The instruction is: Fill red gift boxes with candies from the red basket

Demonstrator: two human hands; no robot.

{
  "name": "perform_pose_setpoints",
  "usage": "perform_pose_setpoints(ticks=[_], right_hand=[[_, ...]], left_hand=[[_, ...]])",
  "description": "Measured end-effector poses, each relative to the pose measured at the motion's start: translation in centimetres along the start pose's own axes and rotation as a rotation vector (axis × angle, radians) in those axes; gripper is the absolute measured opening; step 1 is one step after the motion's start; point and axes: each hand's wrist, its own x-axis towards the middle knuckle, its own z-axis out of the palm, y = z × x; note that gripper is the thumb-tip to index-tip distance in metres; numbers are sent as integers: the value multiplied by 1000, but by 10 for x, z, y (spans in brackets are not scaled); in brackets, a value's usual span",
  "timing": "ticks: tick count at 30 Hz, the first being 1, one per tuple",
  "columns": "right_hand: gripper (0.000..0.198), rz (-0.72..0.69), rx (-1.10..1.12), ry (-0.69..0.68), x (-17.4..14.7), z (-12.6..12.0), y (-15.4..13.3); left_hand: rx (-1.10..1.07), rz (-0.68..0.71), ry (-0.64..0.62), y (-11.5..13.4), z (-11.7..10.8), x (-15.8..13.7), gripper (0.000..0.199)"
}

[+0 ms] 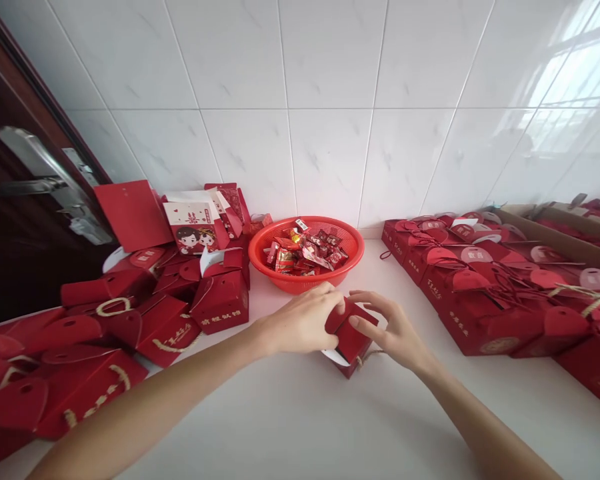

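The left hand (306, 321) curls against the red box (351, 345); whether it grips, I can't tell from here. The right hand (399, 335), loosely open, has its thumb on top.

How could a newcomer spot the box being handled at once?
On the white tabletop, find the red perforated basket of wrapped sweets. In front sits a red gift box, apart from the gift boxes massed on either side: only it has the left hand and right hand on it.

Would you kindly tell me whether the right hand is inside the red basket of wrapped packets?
No, the right hand is at the small red box, in front of the red basket.
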Motion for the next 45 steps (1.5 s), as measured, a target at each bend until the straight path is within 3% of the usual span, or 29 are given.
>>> perform_pose_setpoints(ticks=[8, 12, 14, 19, 21, 26, 33, 40, 45], right_hand=[[28, -25, 1, -107, -3, -14, -12], [43, -57, -94, -134, -5, -13, -8], [43, -50, -130, -179, -6, -12, -10], [27, -77, -25, -249, -7, -23, -21], [18, -120, 34, -273, -7, -30, -23], [51, -104, 92, -334, -4, -31, -23], [41, -157, -47, -553, 7, -22, -40], [22, -134, -432, -696, 3, -18, -60], [19, -393, -967, -468, -29, 3, -60]], left_hand=[[-16, 63, 238, -6, 4, 3, 24], [-51, 57, 299, -16, 6, 1, 32], [-50, 11, 269, -16, 5, -1, 33], [-74, -84, -25, -12, -6, -10, 54], [-111, -127, -39, -15, -9, -12, 66], [-199, -178, -31, -21, -10, -13, 78], [-461, -210, -81, -34, -2, -17, 98], [-514, -209, -72, -38, 8, -20, 101], [-468, -211, -58, -41, 9, -22, 106]])
